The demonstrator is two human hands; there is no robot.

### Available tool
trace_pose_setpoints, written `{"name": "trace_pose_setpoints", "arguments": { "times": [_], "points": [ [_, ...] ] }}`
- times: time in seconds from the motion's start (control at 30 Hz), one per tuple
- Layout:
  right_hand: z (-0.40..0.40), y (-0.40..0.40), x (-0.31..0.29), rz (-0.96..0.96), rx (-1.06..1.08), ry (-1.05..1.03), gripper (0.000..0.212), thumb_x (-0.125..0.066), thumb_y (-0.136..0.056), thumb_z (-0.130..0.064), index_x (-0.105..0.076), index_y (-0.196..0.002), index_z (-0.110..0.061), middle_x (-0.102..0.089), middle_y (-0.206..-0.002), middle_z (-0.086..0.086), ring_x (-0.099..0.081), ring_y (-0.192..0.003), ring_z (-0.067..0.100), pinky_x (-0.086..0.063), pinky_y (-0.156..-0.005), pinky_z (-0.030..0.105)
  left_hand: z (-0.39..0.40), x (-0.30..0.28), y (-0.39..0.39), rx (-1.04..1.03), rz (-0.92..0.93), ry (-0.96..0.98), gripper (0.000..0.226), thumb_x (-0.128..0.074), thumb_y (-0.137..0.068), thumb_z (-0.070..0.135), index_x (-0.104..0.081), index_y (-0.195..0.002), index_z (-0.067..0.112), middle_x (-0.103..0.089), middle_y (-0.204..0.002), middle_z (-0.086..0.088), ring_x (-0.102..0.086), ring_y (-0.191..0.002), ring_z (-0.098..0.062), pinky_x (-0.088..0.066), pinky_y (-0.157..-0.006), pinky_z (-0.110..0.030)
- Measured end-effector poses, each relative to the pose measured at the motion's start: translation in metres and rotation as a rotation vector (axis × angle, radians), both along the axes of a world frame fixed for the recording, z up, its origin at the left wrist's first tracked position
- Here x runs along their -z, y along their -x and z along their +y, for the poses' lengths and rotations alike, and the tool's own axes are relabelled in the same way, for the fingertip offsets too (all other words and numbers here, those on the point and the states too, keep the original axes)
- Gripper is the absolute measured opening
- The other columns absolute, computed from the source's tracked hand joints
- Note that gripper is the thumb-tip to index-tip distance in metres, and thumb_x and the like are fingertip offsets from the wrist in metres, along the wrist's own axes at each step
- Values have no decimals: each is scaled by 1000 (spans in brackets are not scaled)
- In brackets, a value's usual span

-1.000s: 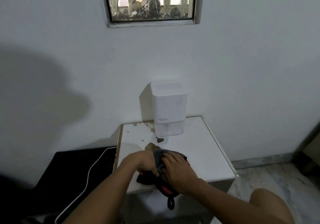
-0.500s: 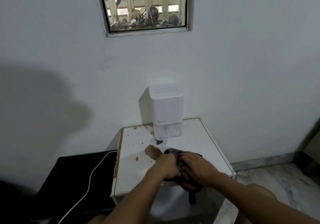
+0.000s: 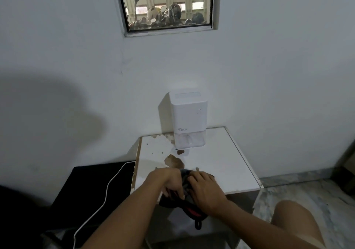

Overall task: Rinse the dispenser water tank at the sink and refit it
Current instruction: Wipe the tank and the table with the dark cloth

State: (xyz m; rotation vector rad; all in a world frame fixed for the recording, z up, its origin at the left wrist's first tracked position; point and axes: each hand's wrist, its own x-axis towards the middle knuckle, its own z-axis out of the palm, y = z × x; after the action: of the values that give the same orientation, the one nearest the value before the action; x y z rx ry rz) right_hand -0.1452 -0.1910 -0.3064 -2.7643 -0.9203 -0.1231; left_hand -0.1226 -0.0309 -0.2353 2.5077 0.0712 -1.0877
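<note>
A white dispenser [image 3: 189,114] stands upright at the back of a small white table [image 3: 226,164], against the wall. Its clear water tank [image 3: 189,140] sits fitted in the base. At the table's front edge lies a dark cloth with red trim [image 3: 184,200], partly hanging over the edge. My left hand [image 3: 169,181] grips the cloth's left side with curled fingers. My right hand [image 3: 205,189] lies over its right side, fingers bent onto it. Both hands are well in front of the dispenser.
The tabletop has brown patches of peeled coating [image 3: 173,161] near the dispenser. A low black surface [image 3: 90,191] with a white cable [image 3: 107,187] across it sits left of the table. My knee [image 3: 295,223] is at lower right, over a marble floor [image 3: 307,189]. A window [image 3: 167,4] is above.
Both hands with the cloth have slid back left and toward the table's front edge, after moving right half a second ago. The dispenser has not moved.
</note>
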Motion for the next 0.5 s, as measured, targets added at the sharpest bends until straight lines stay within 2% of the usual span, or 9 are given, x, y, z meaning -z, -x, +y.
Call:
{"name": "trace_pose_setpoints", "arguments": {
  "times": [0.1, 0.17, 0.27, 0.33, 0.4, 0.5],
  "points": [
    [-1, 0, -4, 44, -21, 19, 52, -26, -91, -47, -49, -127, -18, -49, -138, 5, -47, -123, 23, -35, -106, 36, 1, 2, 2, 2, -15, -43, 44, -80, -76, 21, -62, -115, 10, -65, -121, -10, -65, -104, -25, -59, -80, -31],
    [-10, -8, -14, 75, -53, 41, 42, -35, -94, -38, -50, -126, -16, -50, -135, 5, -48, -118, 23, -38, -99, 35, -8, 3, 1, 45, -49, -101, 42, -79, -76, 26, -65, -111, 7, -67, -117, -11, -67, -100, -26, -59, -87, -37],
    [-18, -22, -37, 172, -68, 76, 31, -46, -91, -26, -58, -113, -8, -56, -119, 11, -53, -104, 29, -45, -86, 39, -23, -4, -2, 109, -73, -109, 33, -77, -79, 30, -66, -102, 9, -69, -112, -14, -67, -83, -25, -60, -83, -36],
    [-22, -30, -51, 283, -44, 48, 26, -52, -90, -25, -60, -105, -6, -61, -111, 14, -57, -99, 30, -47, -85, 39, -27, -12, -4, 122, -74, -78, 34, -77, -78, 33, -67, -102, 11, -68, -113, -12, -68, -88, -26, -60, -82, -35],
    [-32, -39, -65, 376, 16, 8, 25, -57, -89, -28, -62, -105, -9, -65, -108, 12, -59, -98, 27, -47, -86, 35, -26, -30, -11, 91, -87, -2, 33, -79, -76, 35, -68, -98, 12, -66, -111, -9, -66, -98, -26, -60, -80, -34],
    [-53, -54, -85, 460, 125, -120, 22, -57, -90, -28, -65, -105, -14, -67, -109, 8, -60, -99, 22, -46, -86, 32, -18, -66, -23, 30, -106, 186, 26, -80, -77, 33, -67, -89, 14, -65, -94, -3, -62, -86, -20, -57, -70, -28]
  ]
}}
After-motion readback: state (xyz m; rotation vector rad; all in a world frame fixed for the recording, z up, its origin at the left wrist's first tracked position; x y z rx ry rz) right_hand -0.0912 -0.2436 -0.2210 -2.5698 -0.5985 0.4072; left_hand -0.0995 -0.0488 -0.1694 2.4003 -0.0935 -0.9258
